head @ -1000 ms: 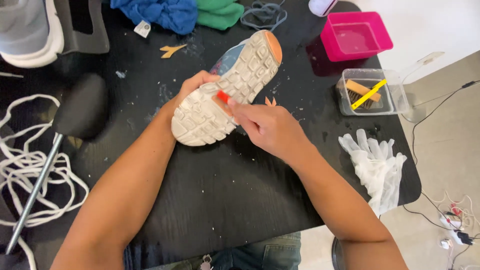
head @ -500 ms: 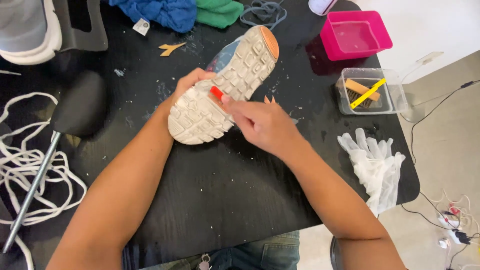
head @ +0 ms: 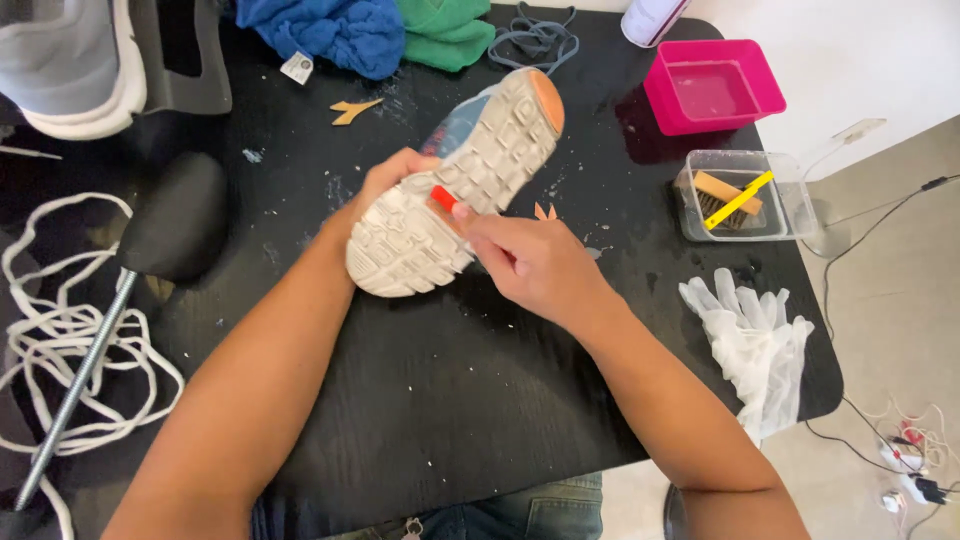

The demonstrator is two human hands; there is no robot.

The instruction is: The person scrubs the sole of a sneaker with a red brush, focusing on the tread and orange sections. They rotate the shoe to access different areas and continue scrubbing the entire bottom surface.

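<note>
A sneaker (head: 455,180) lies sole-up and tilted over a black table (head: 450,400), its pale grooved sole facing me, orange patch at the far end. My left hand (head: 385,185) grips the shoe's left side from beneath, near the heel end. My right hand (head: 530,265) pinches a small red and orange tool (head: 445,200) and presses it against the middle of the sole. Only the tool's tip shows past my fingers.
A pink tub (head: 710,90) and a clear box with a brush (head: 735,198) stand at the right. White gloves (head: 755,340) lie near the right edge. White laces (head: 60,340), a black shoe last on a metal rod (head: 170,225), blue and green cloths (head: 340,30), another shoe (head: 65,60) sit left and back.
The shoe and both hands have shifted slightly left and toward me; the red tool has moved along the sole toward the heel end.
</note>
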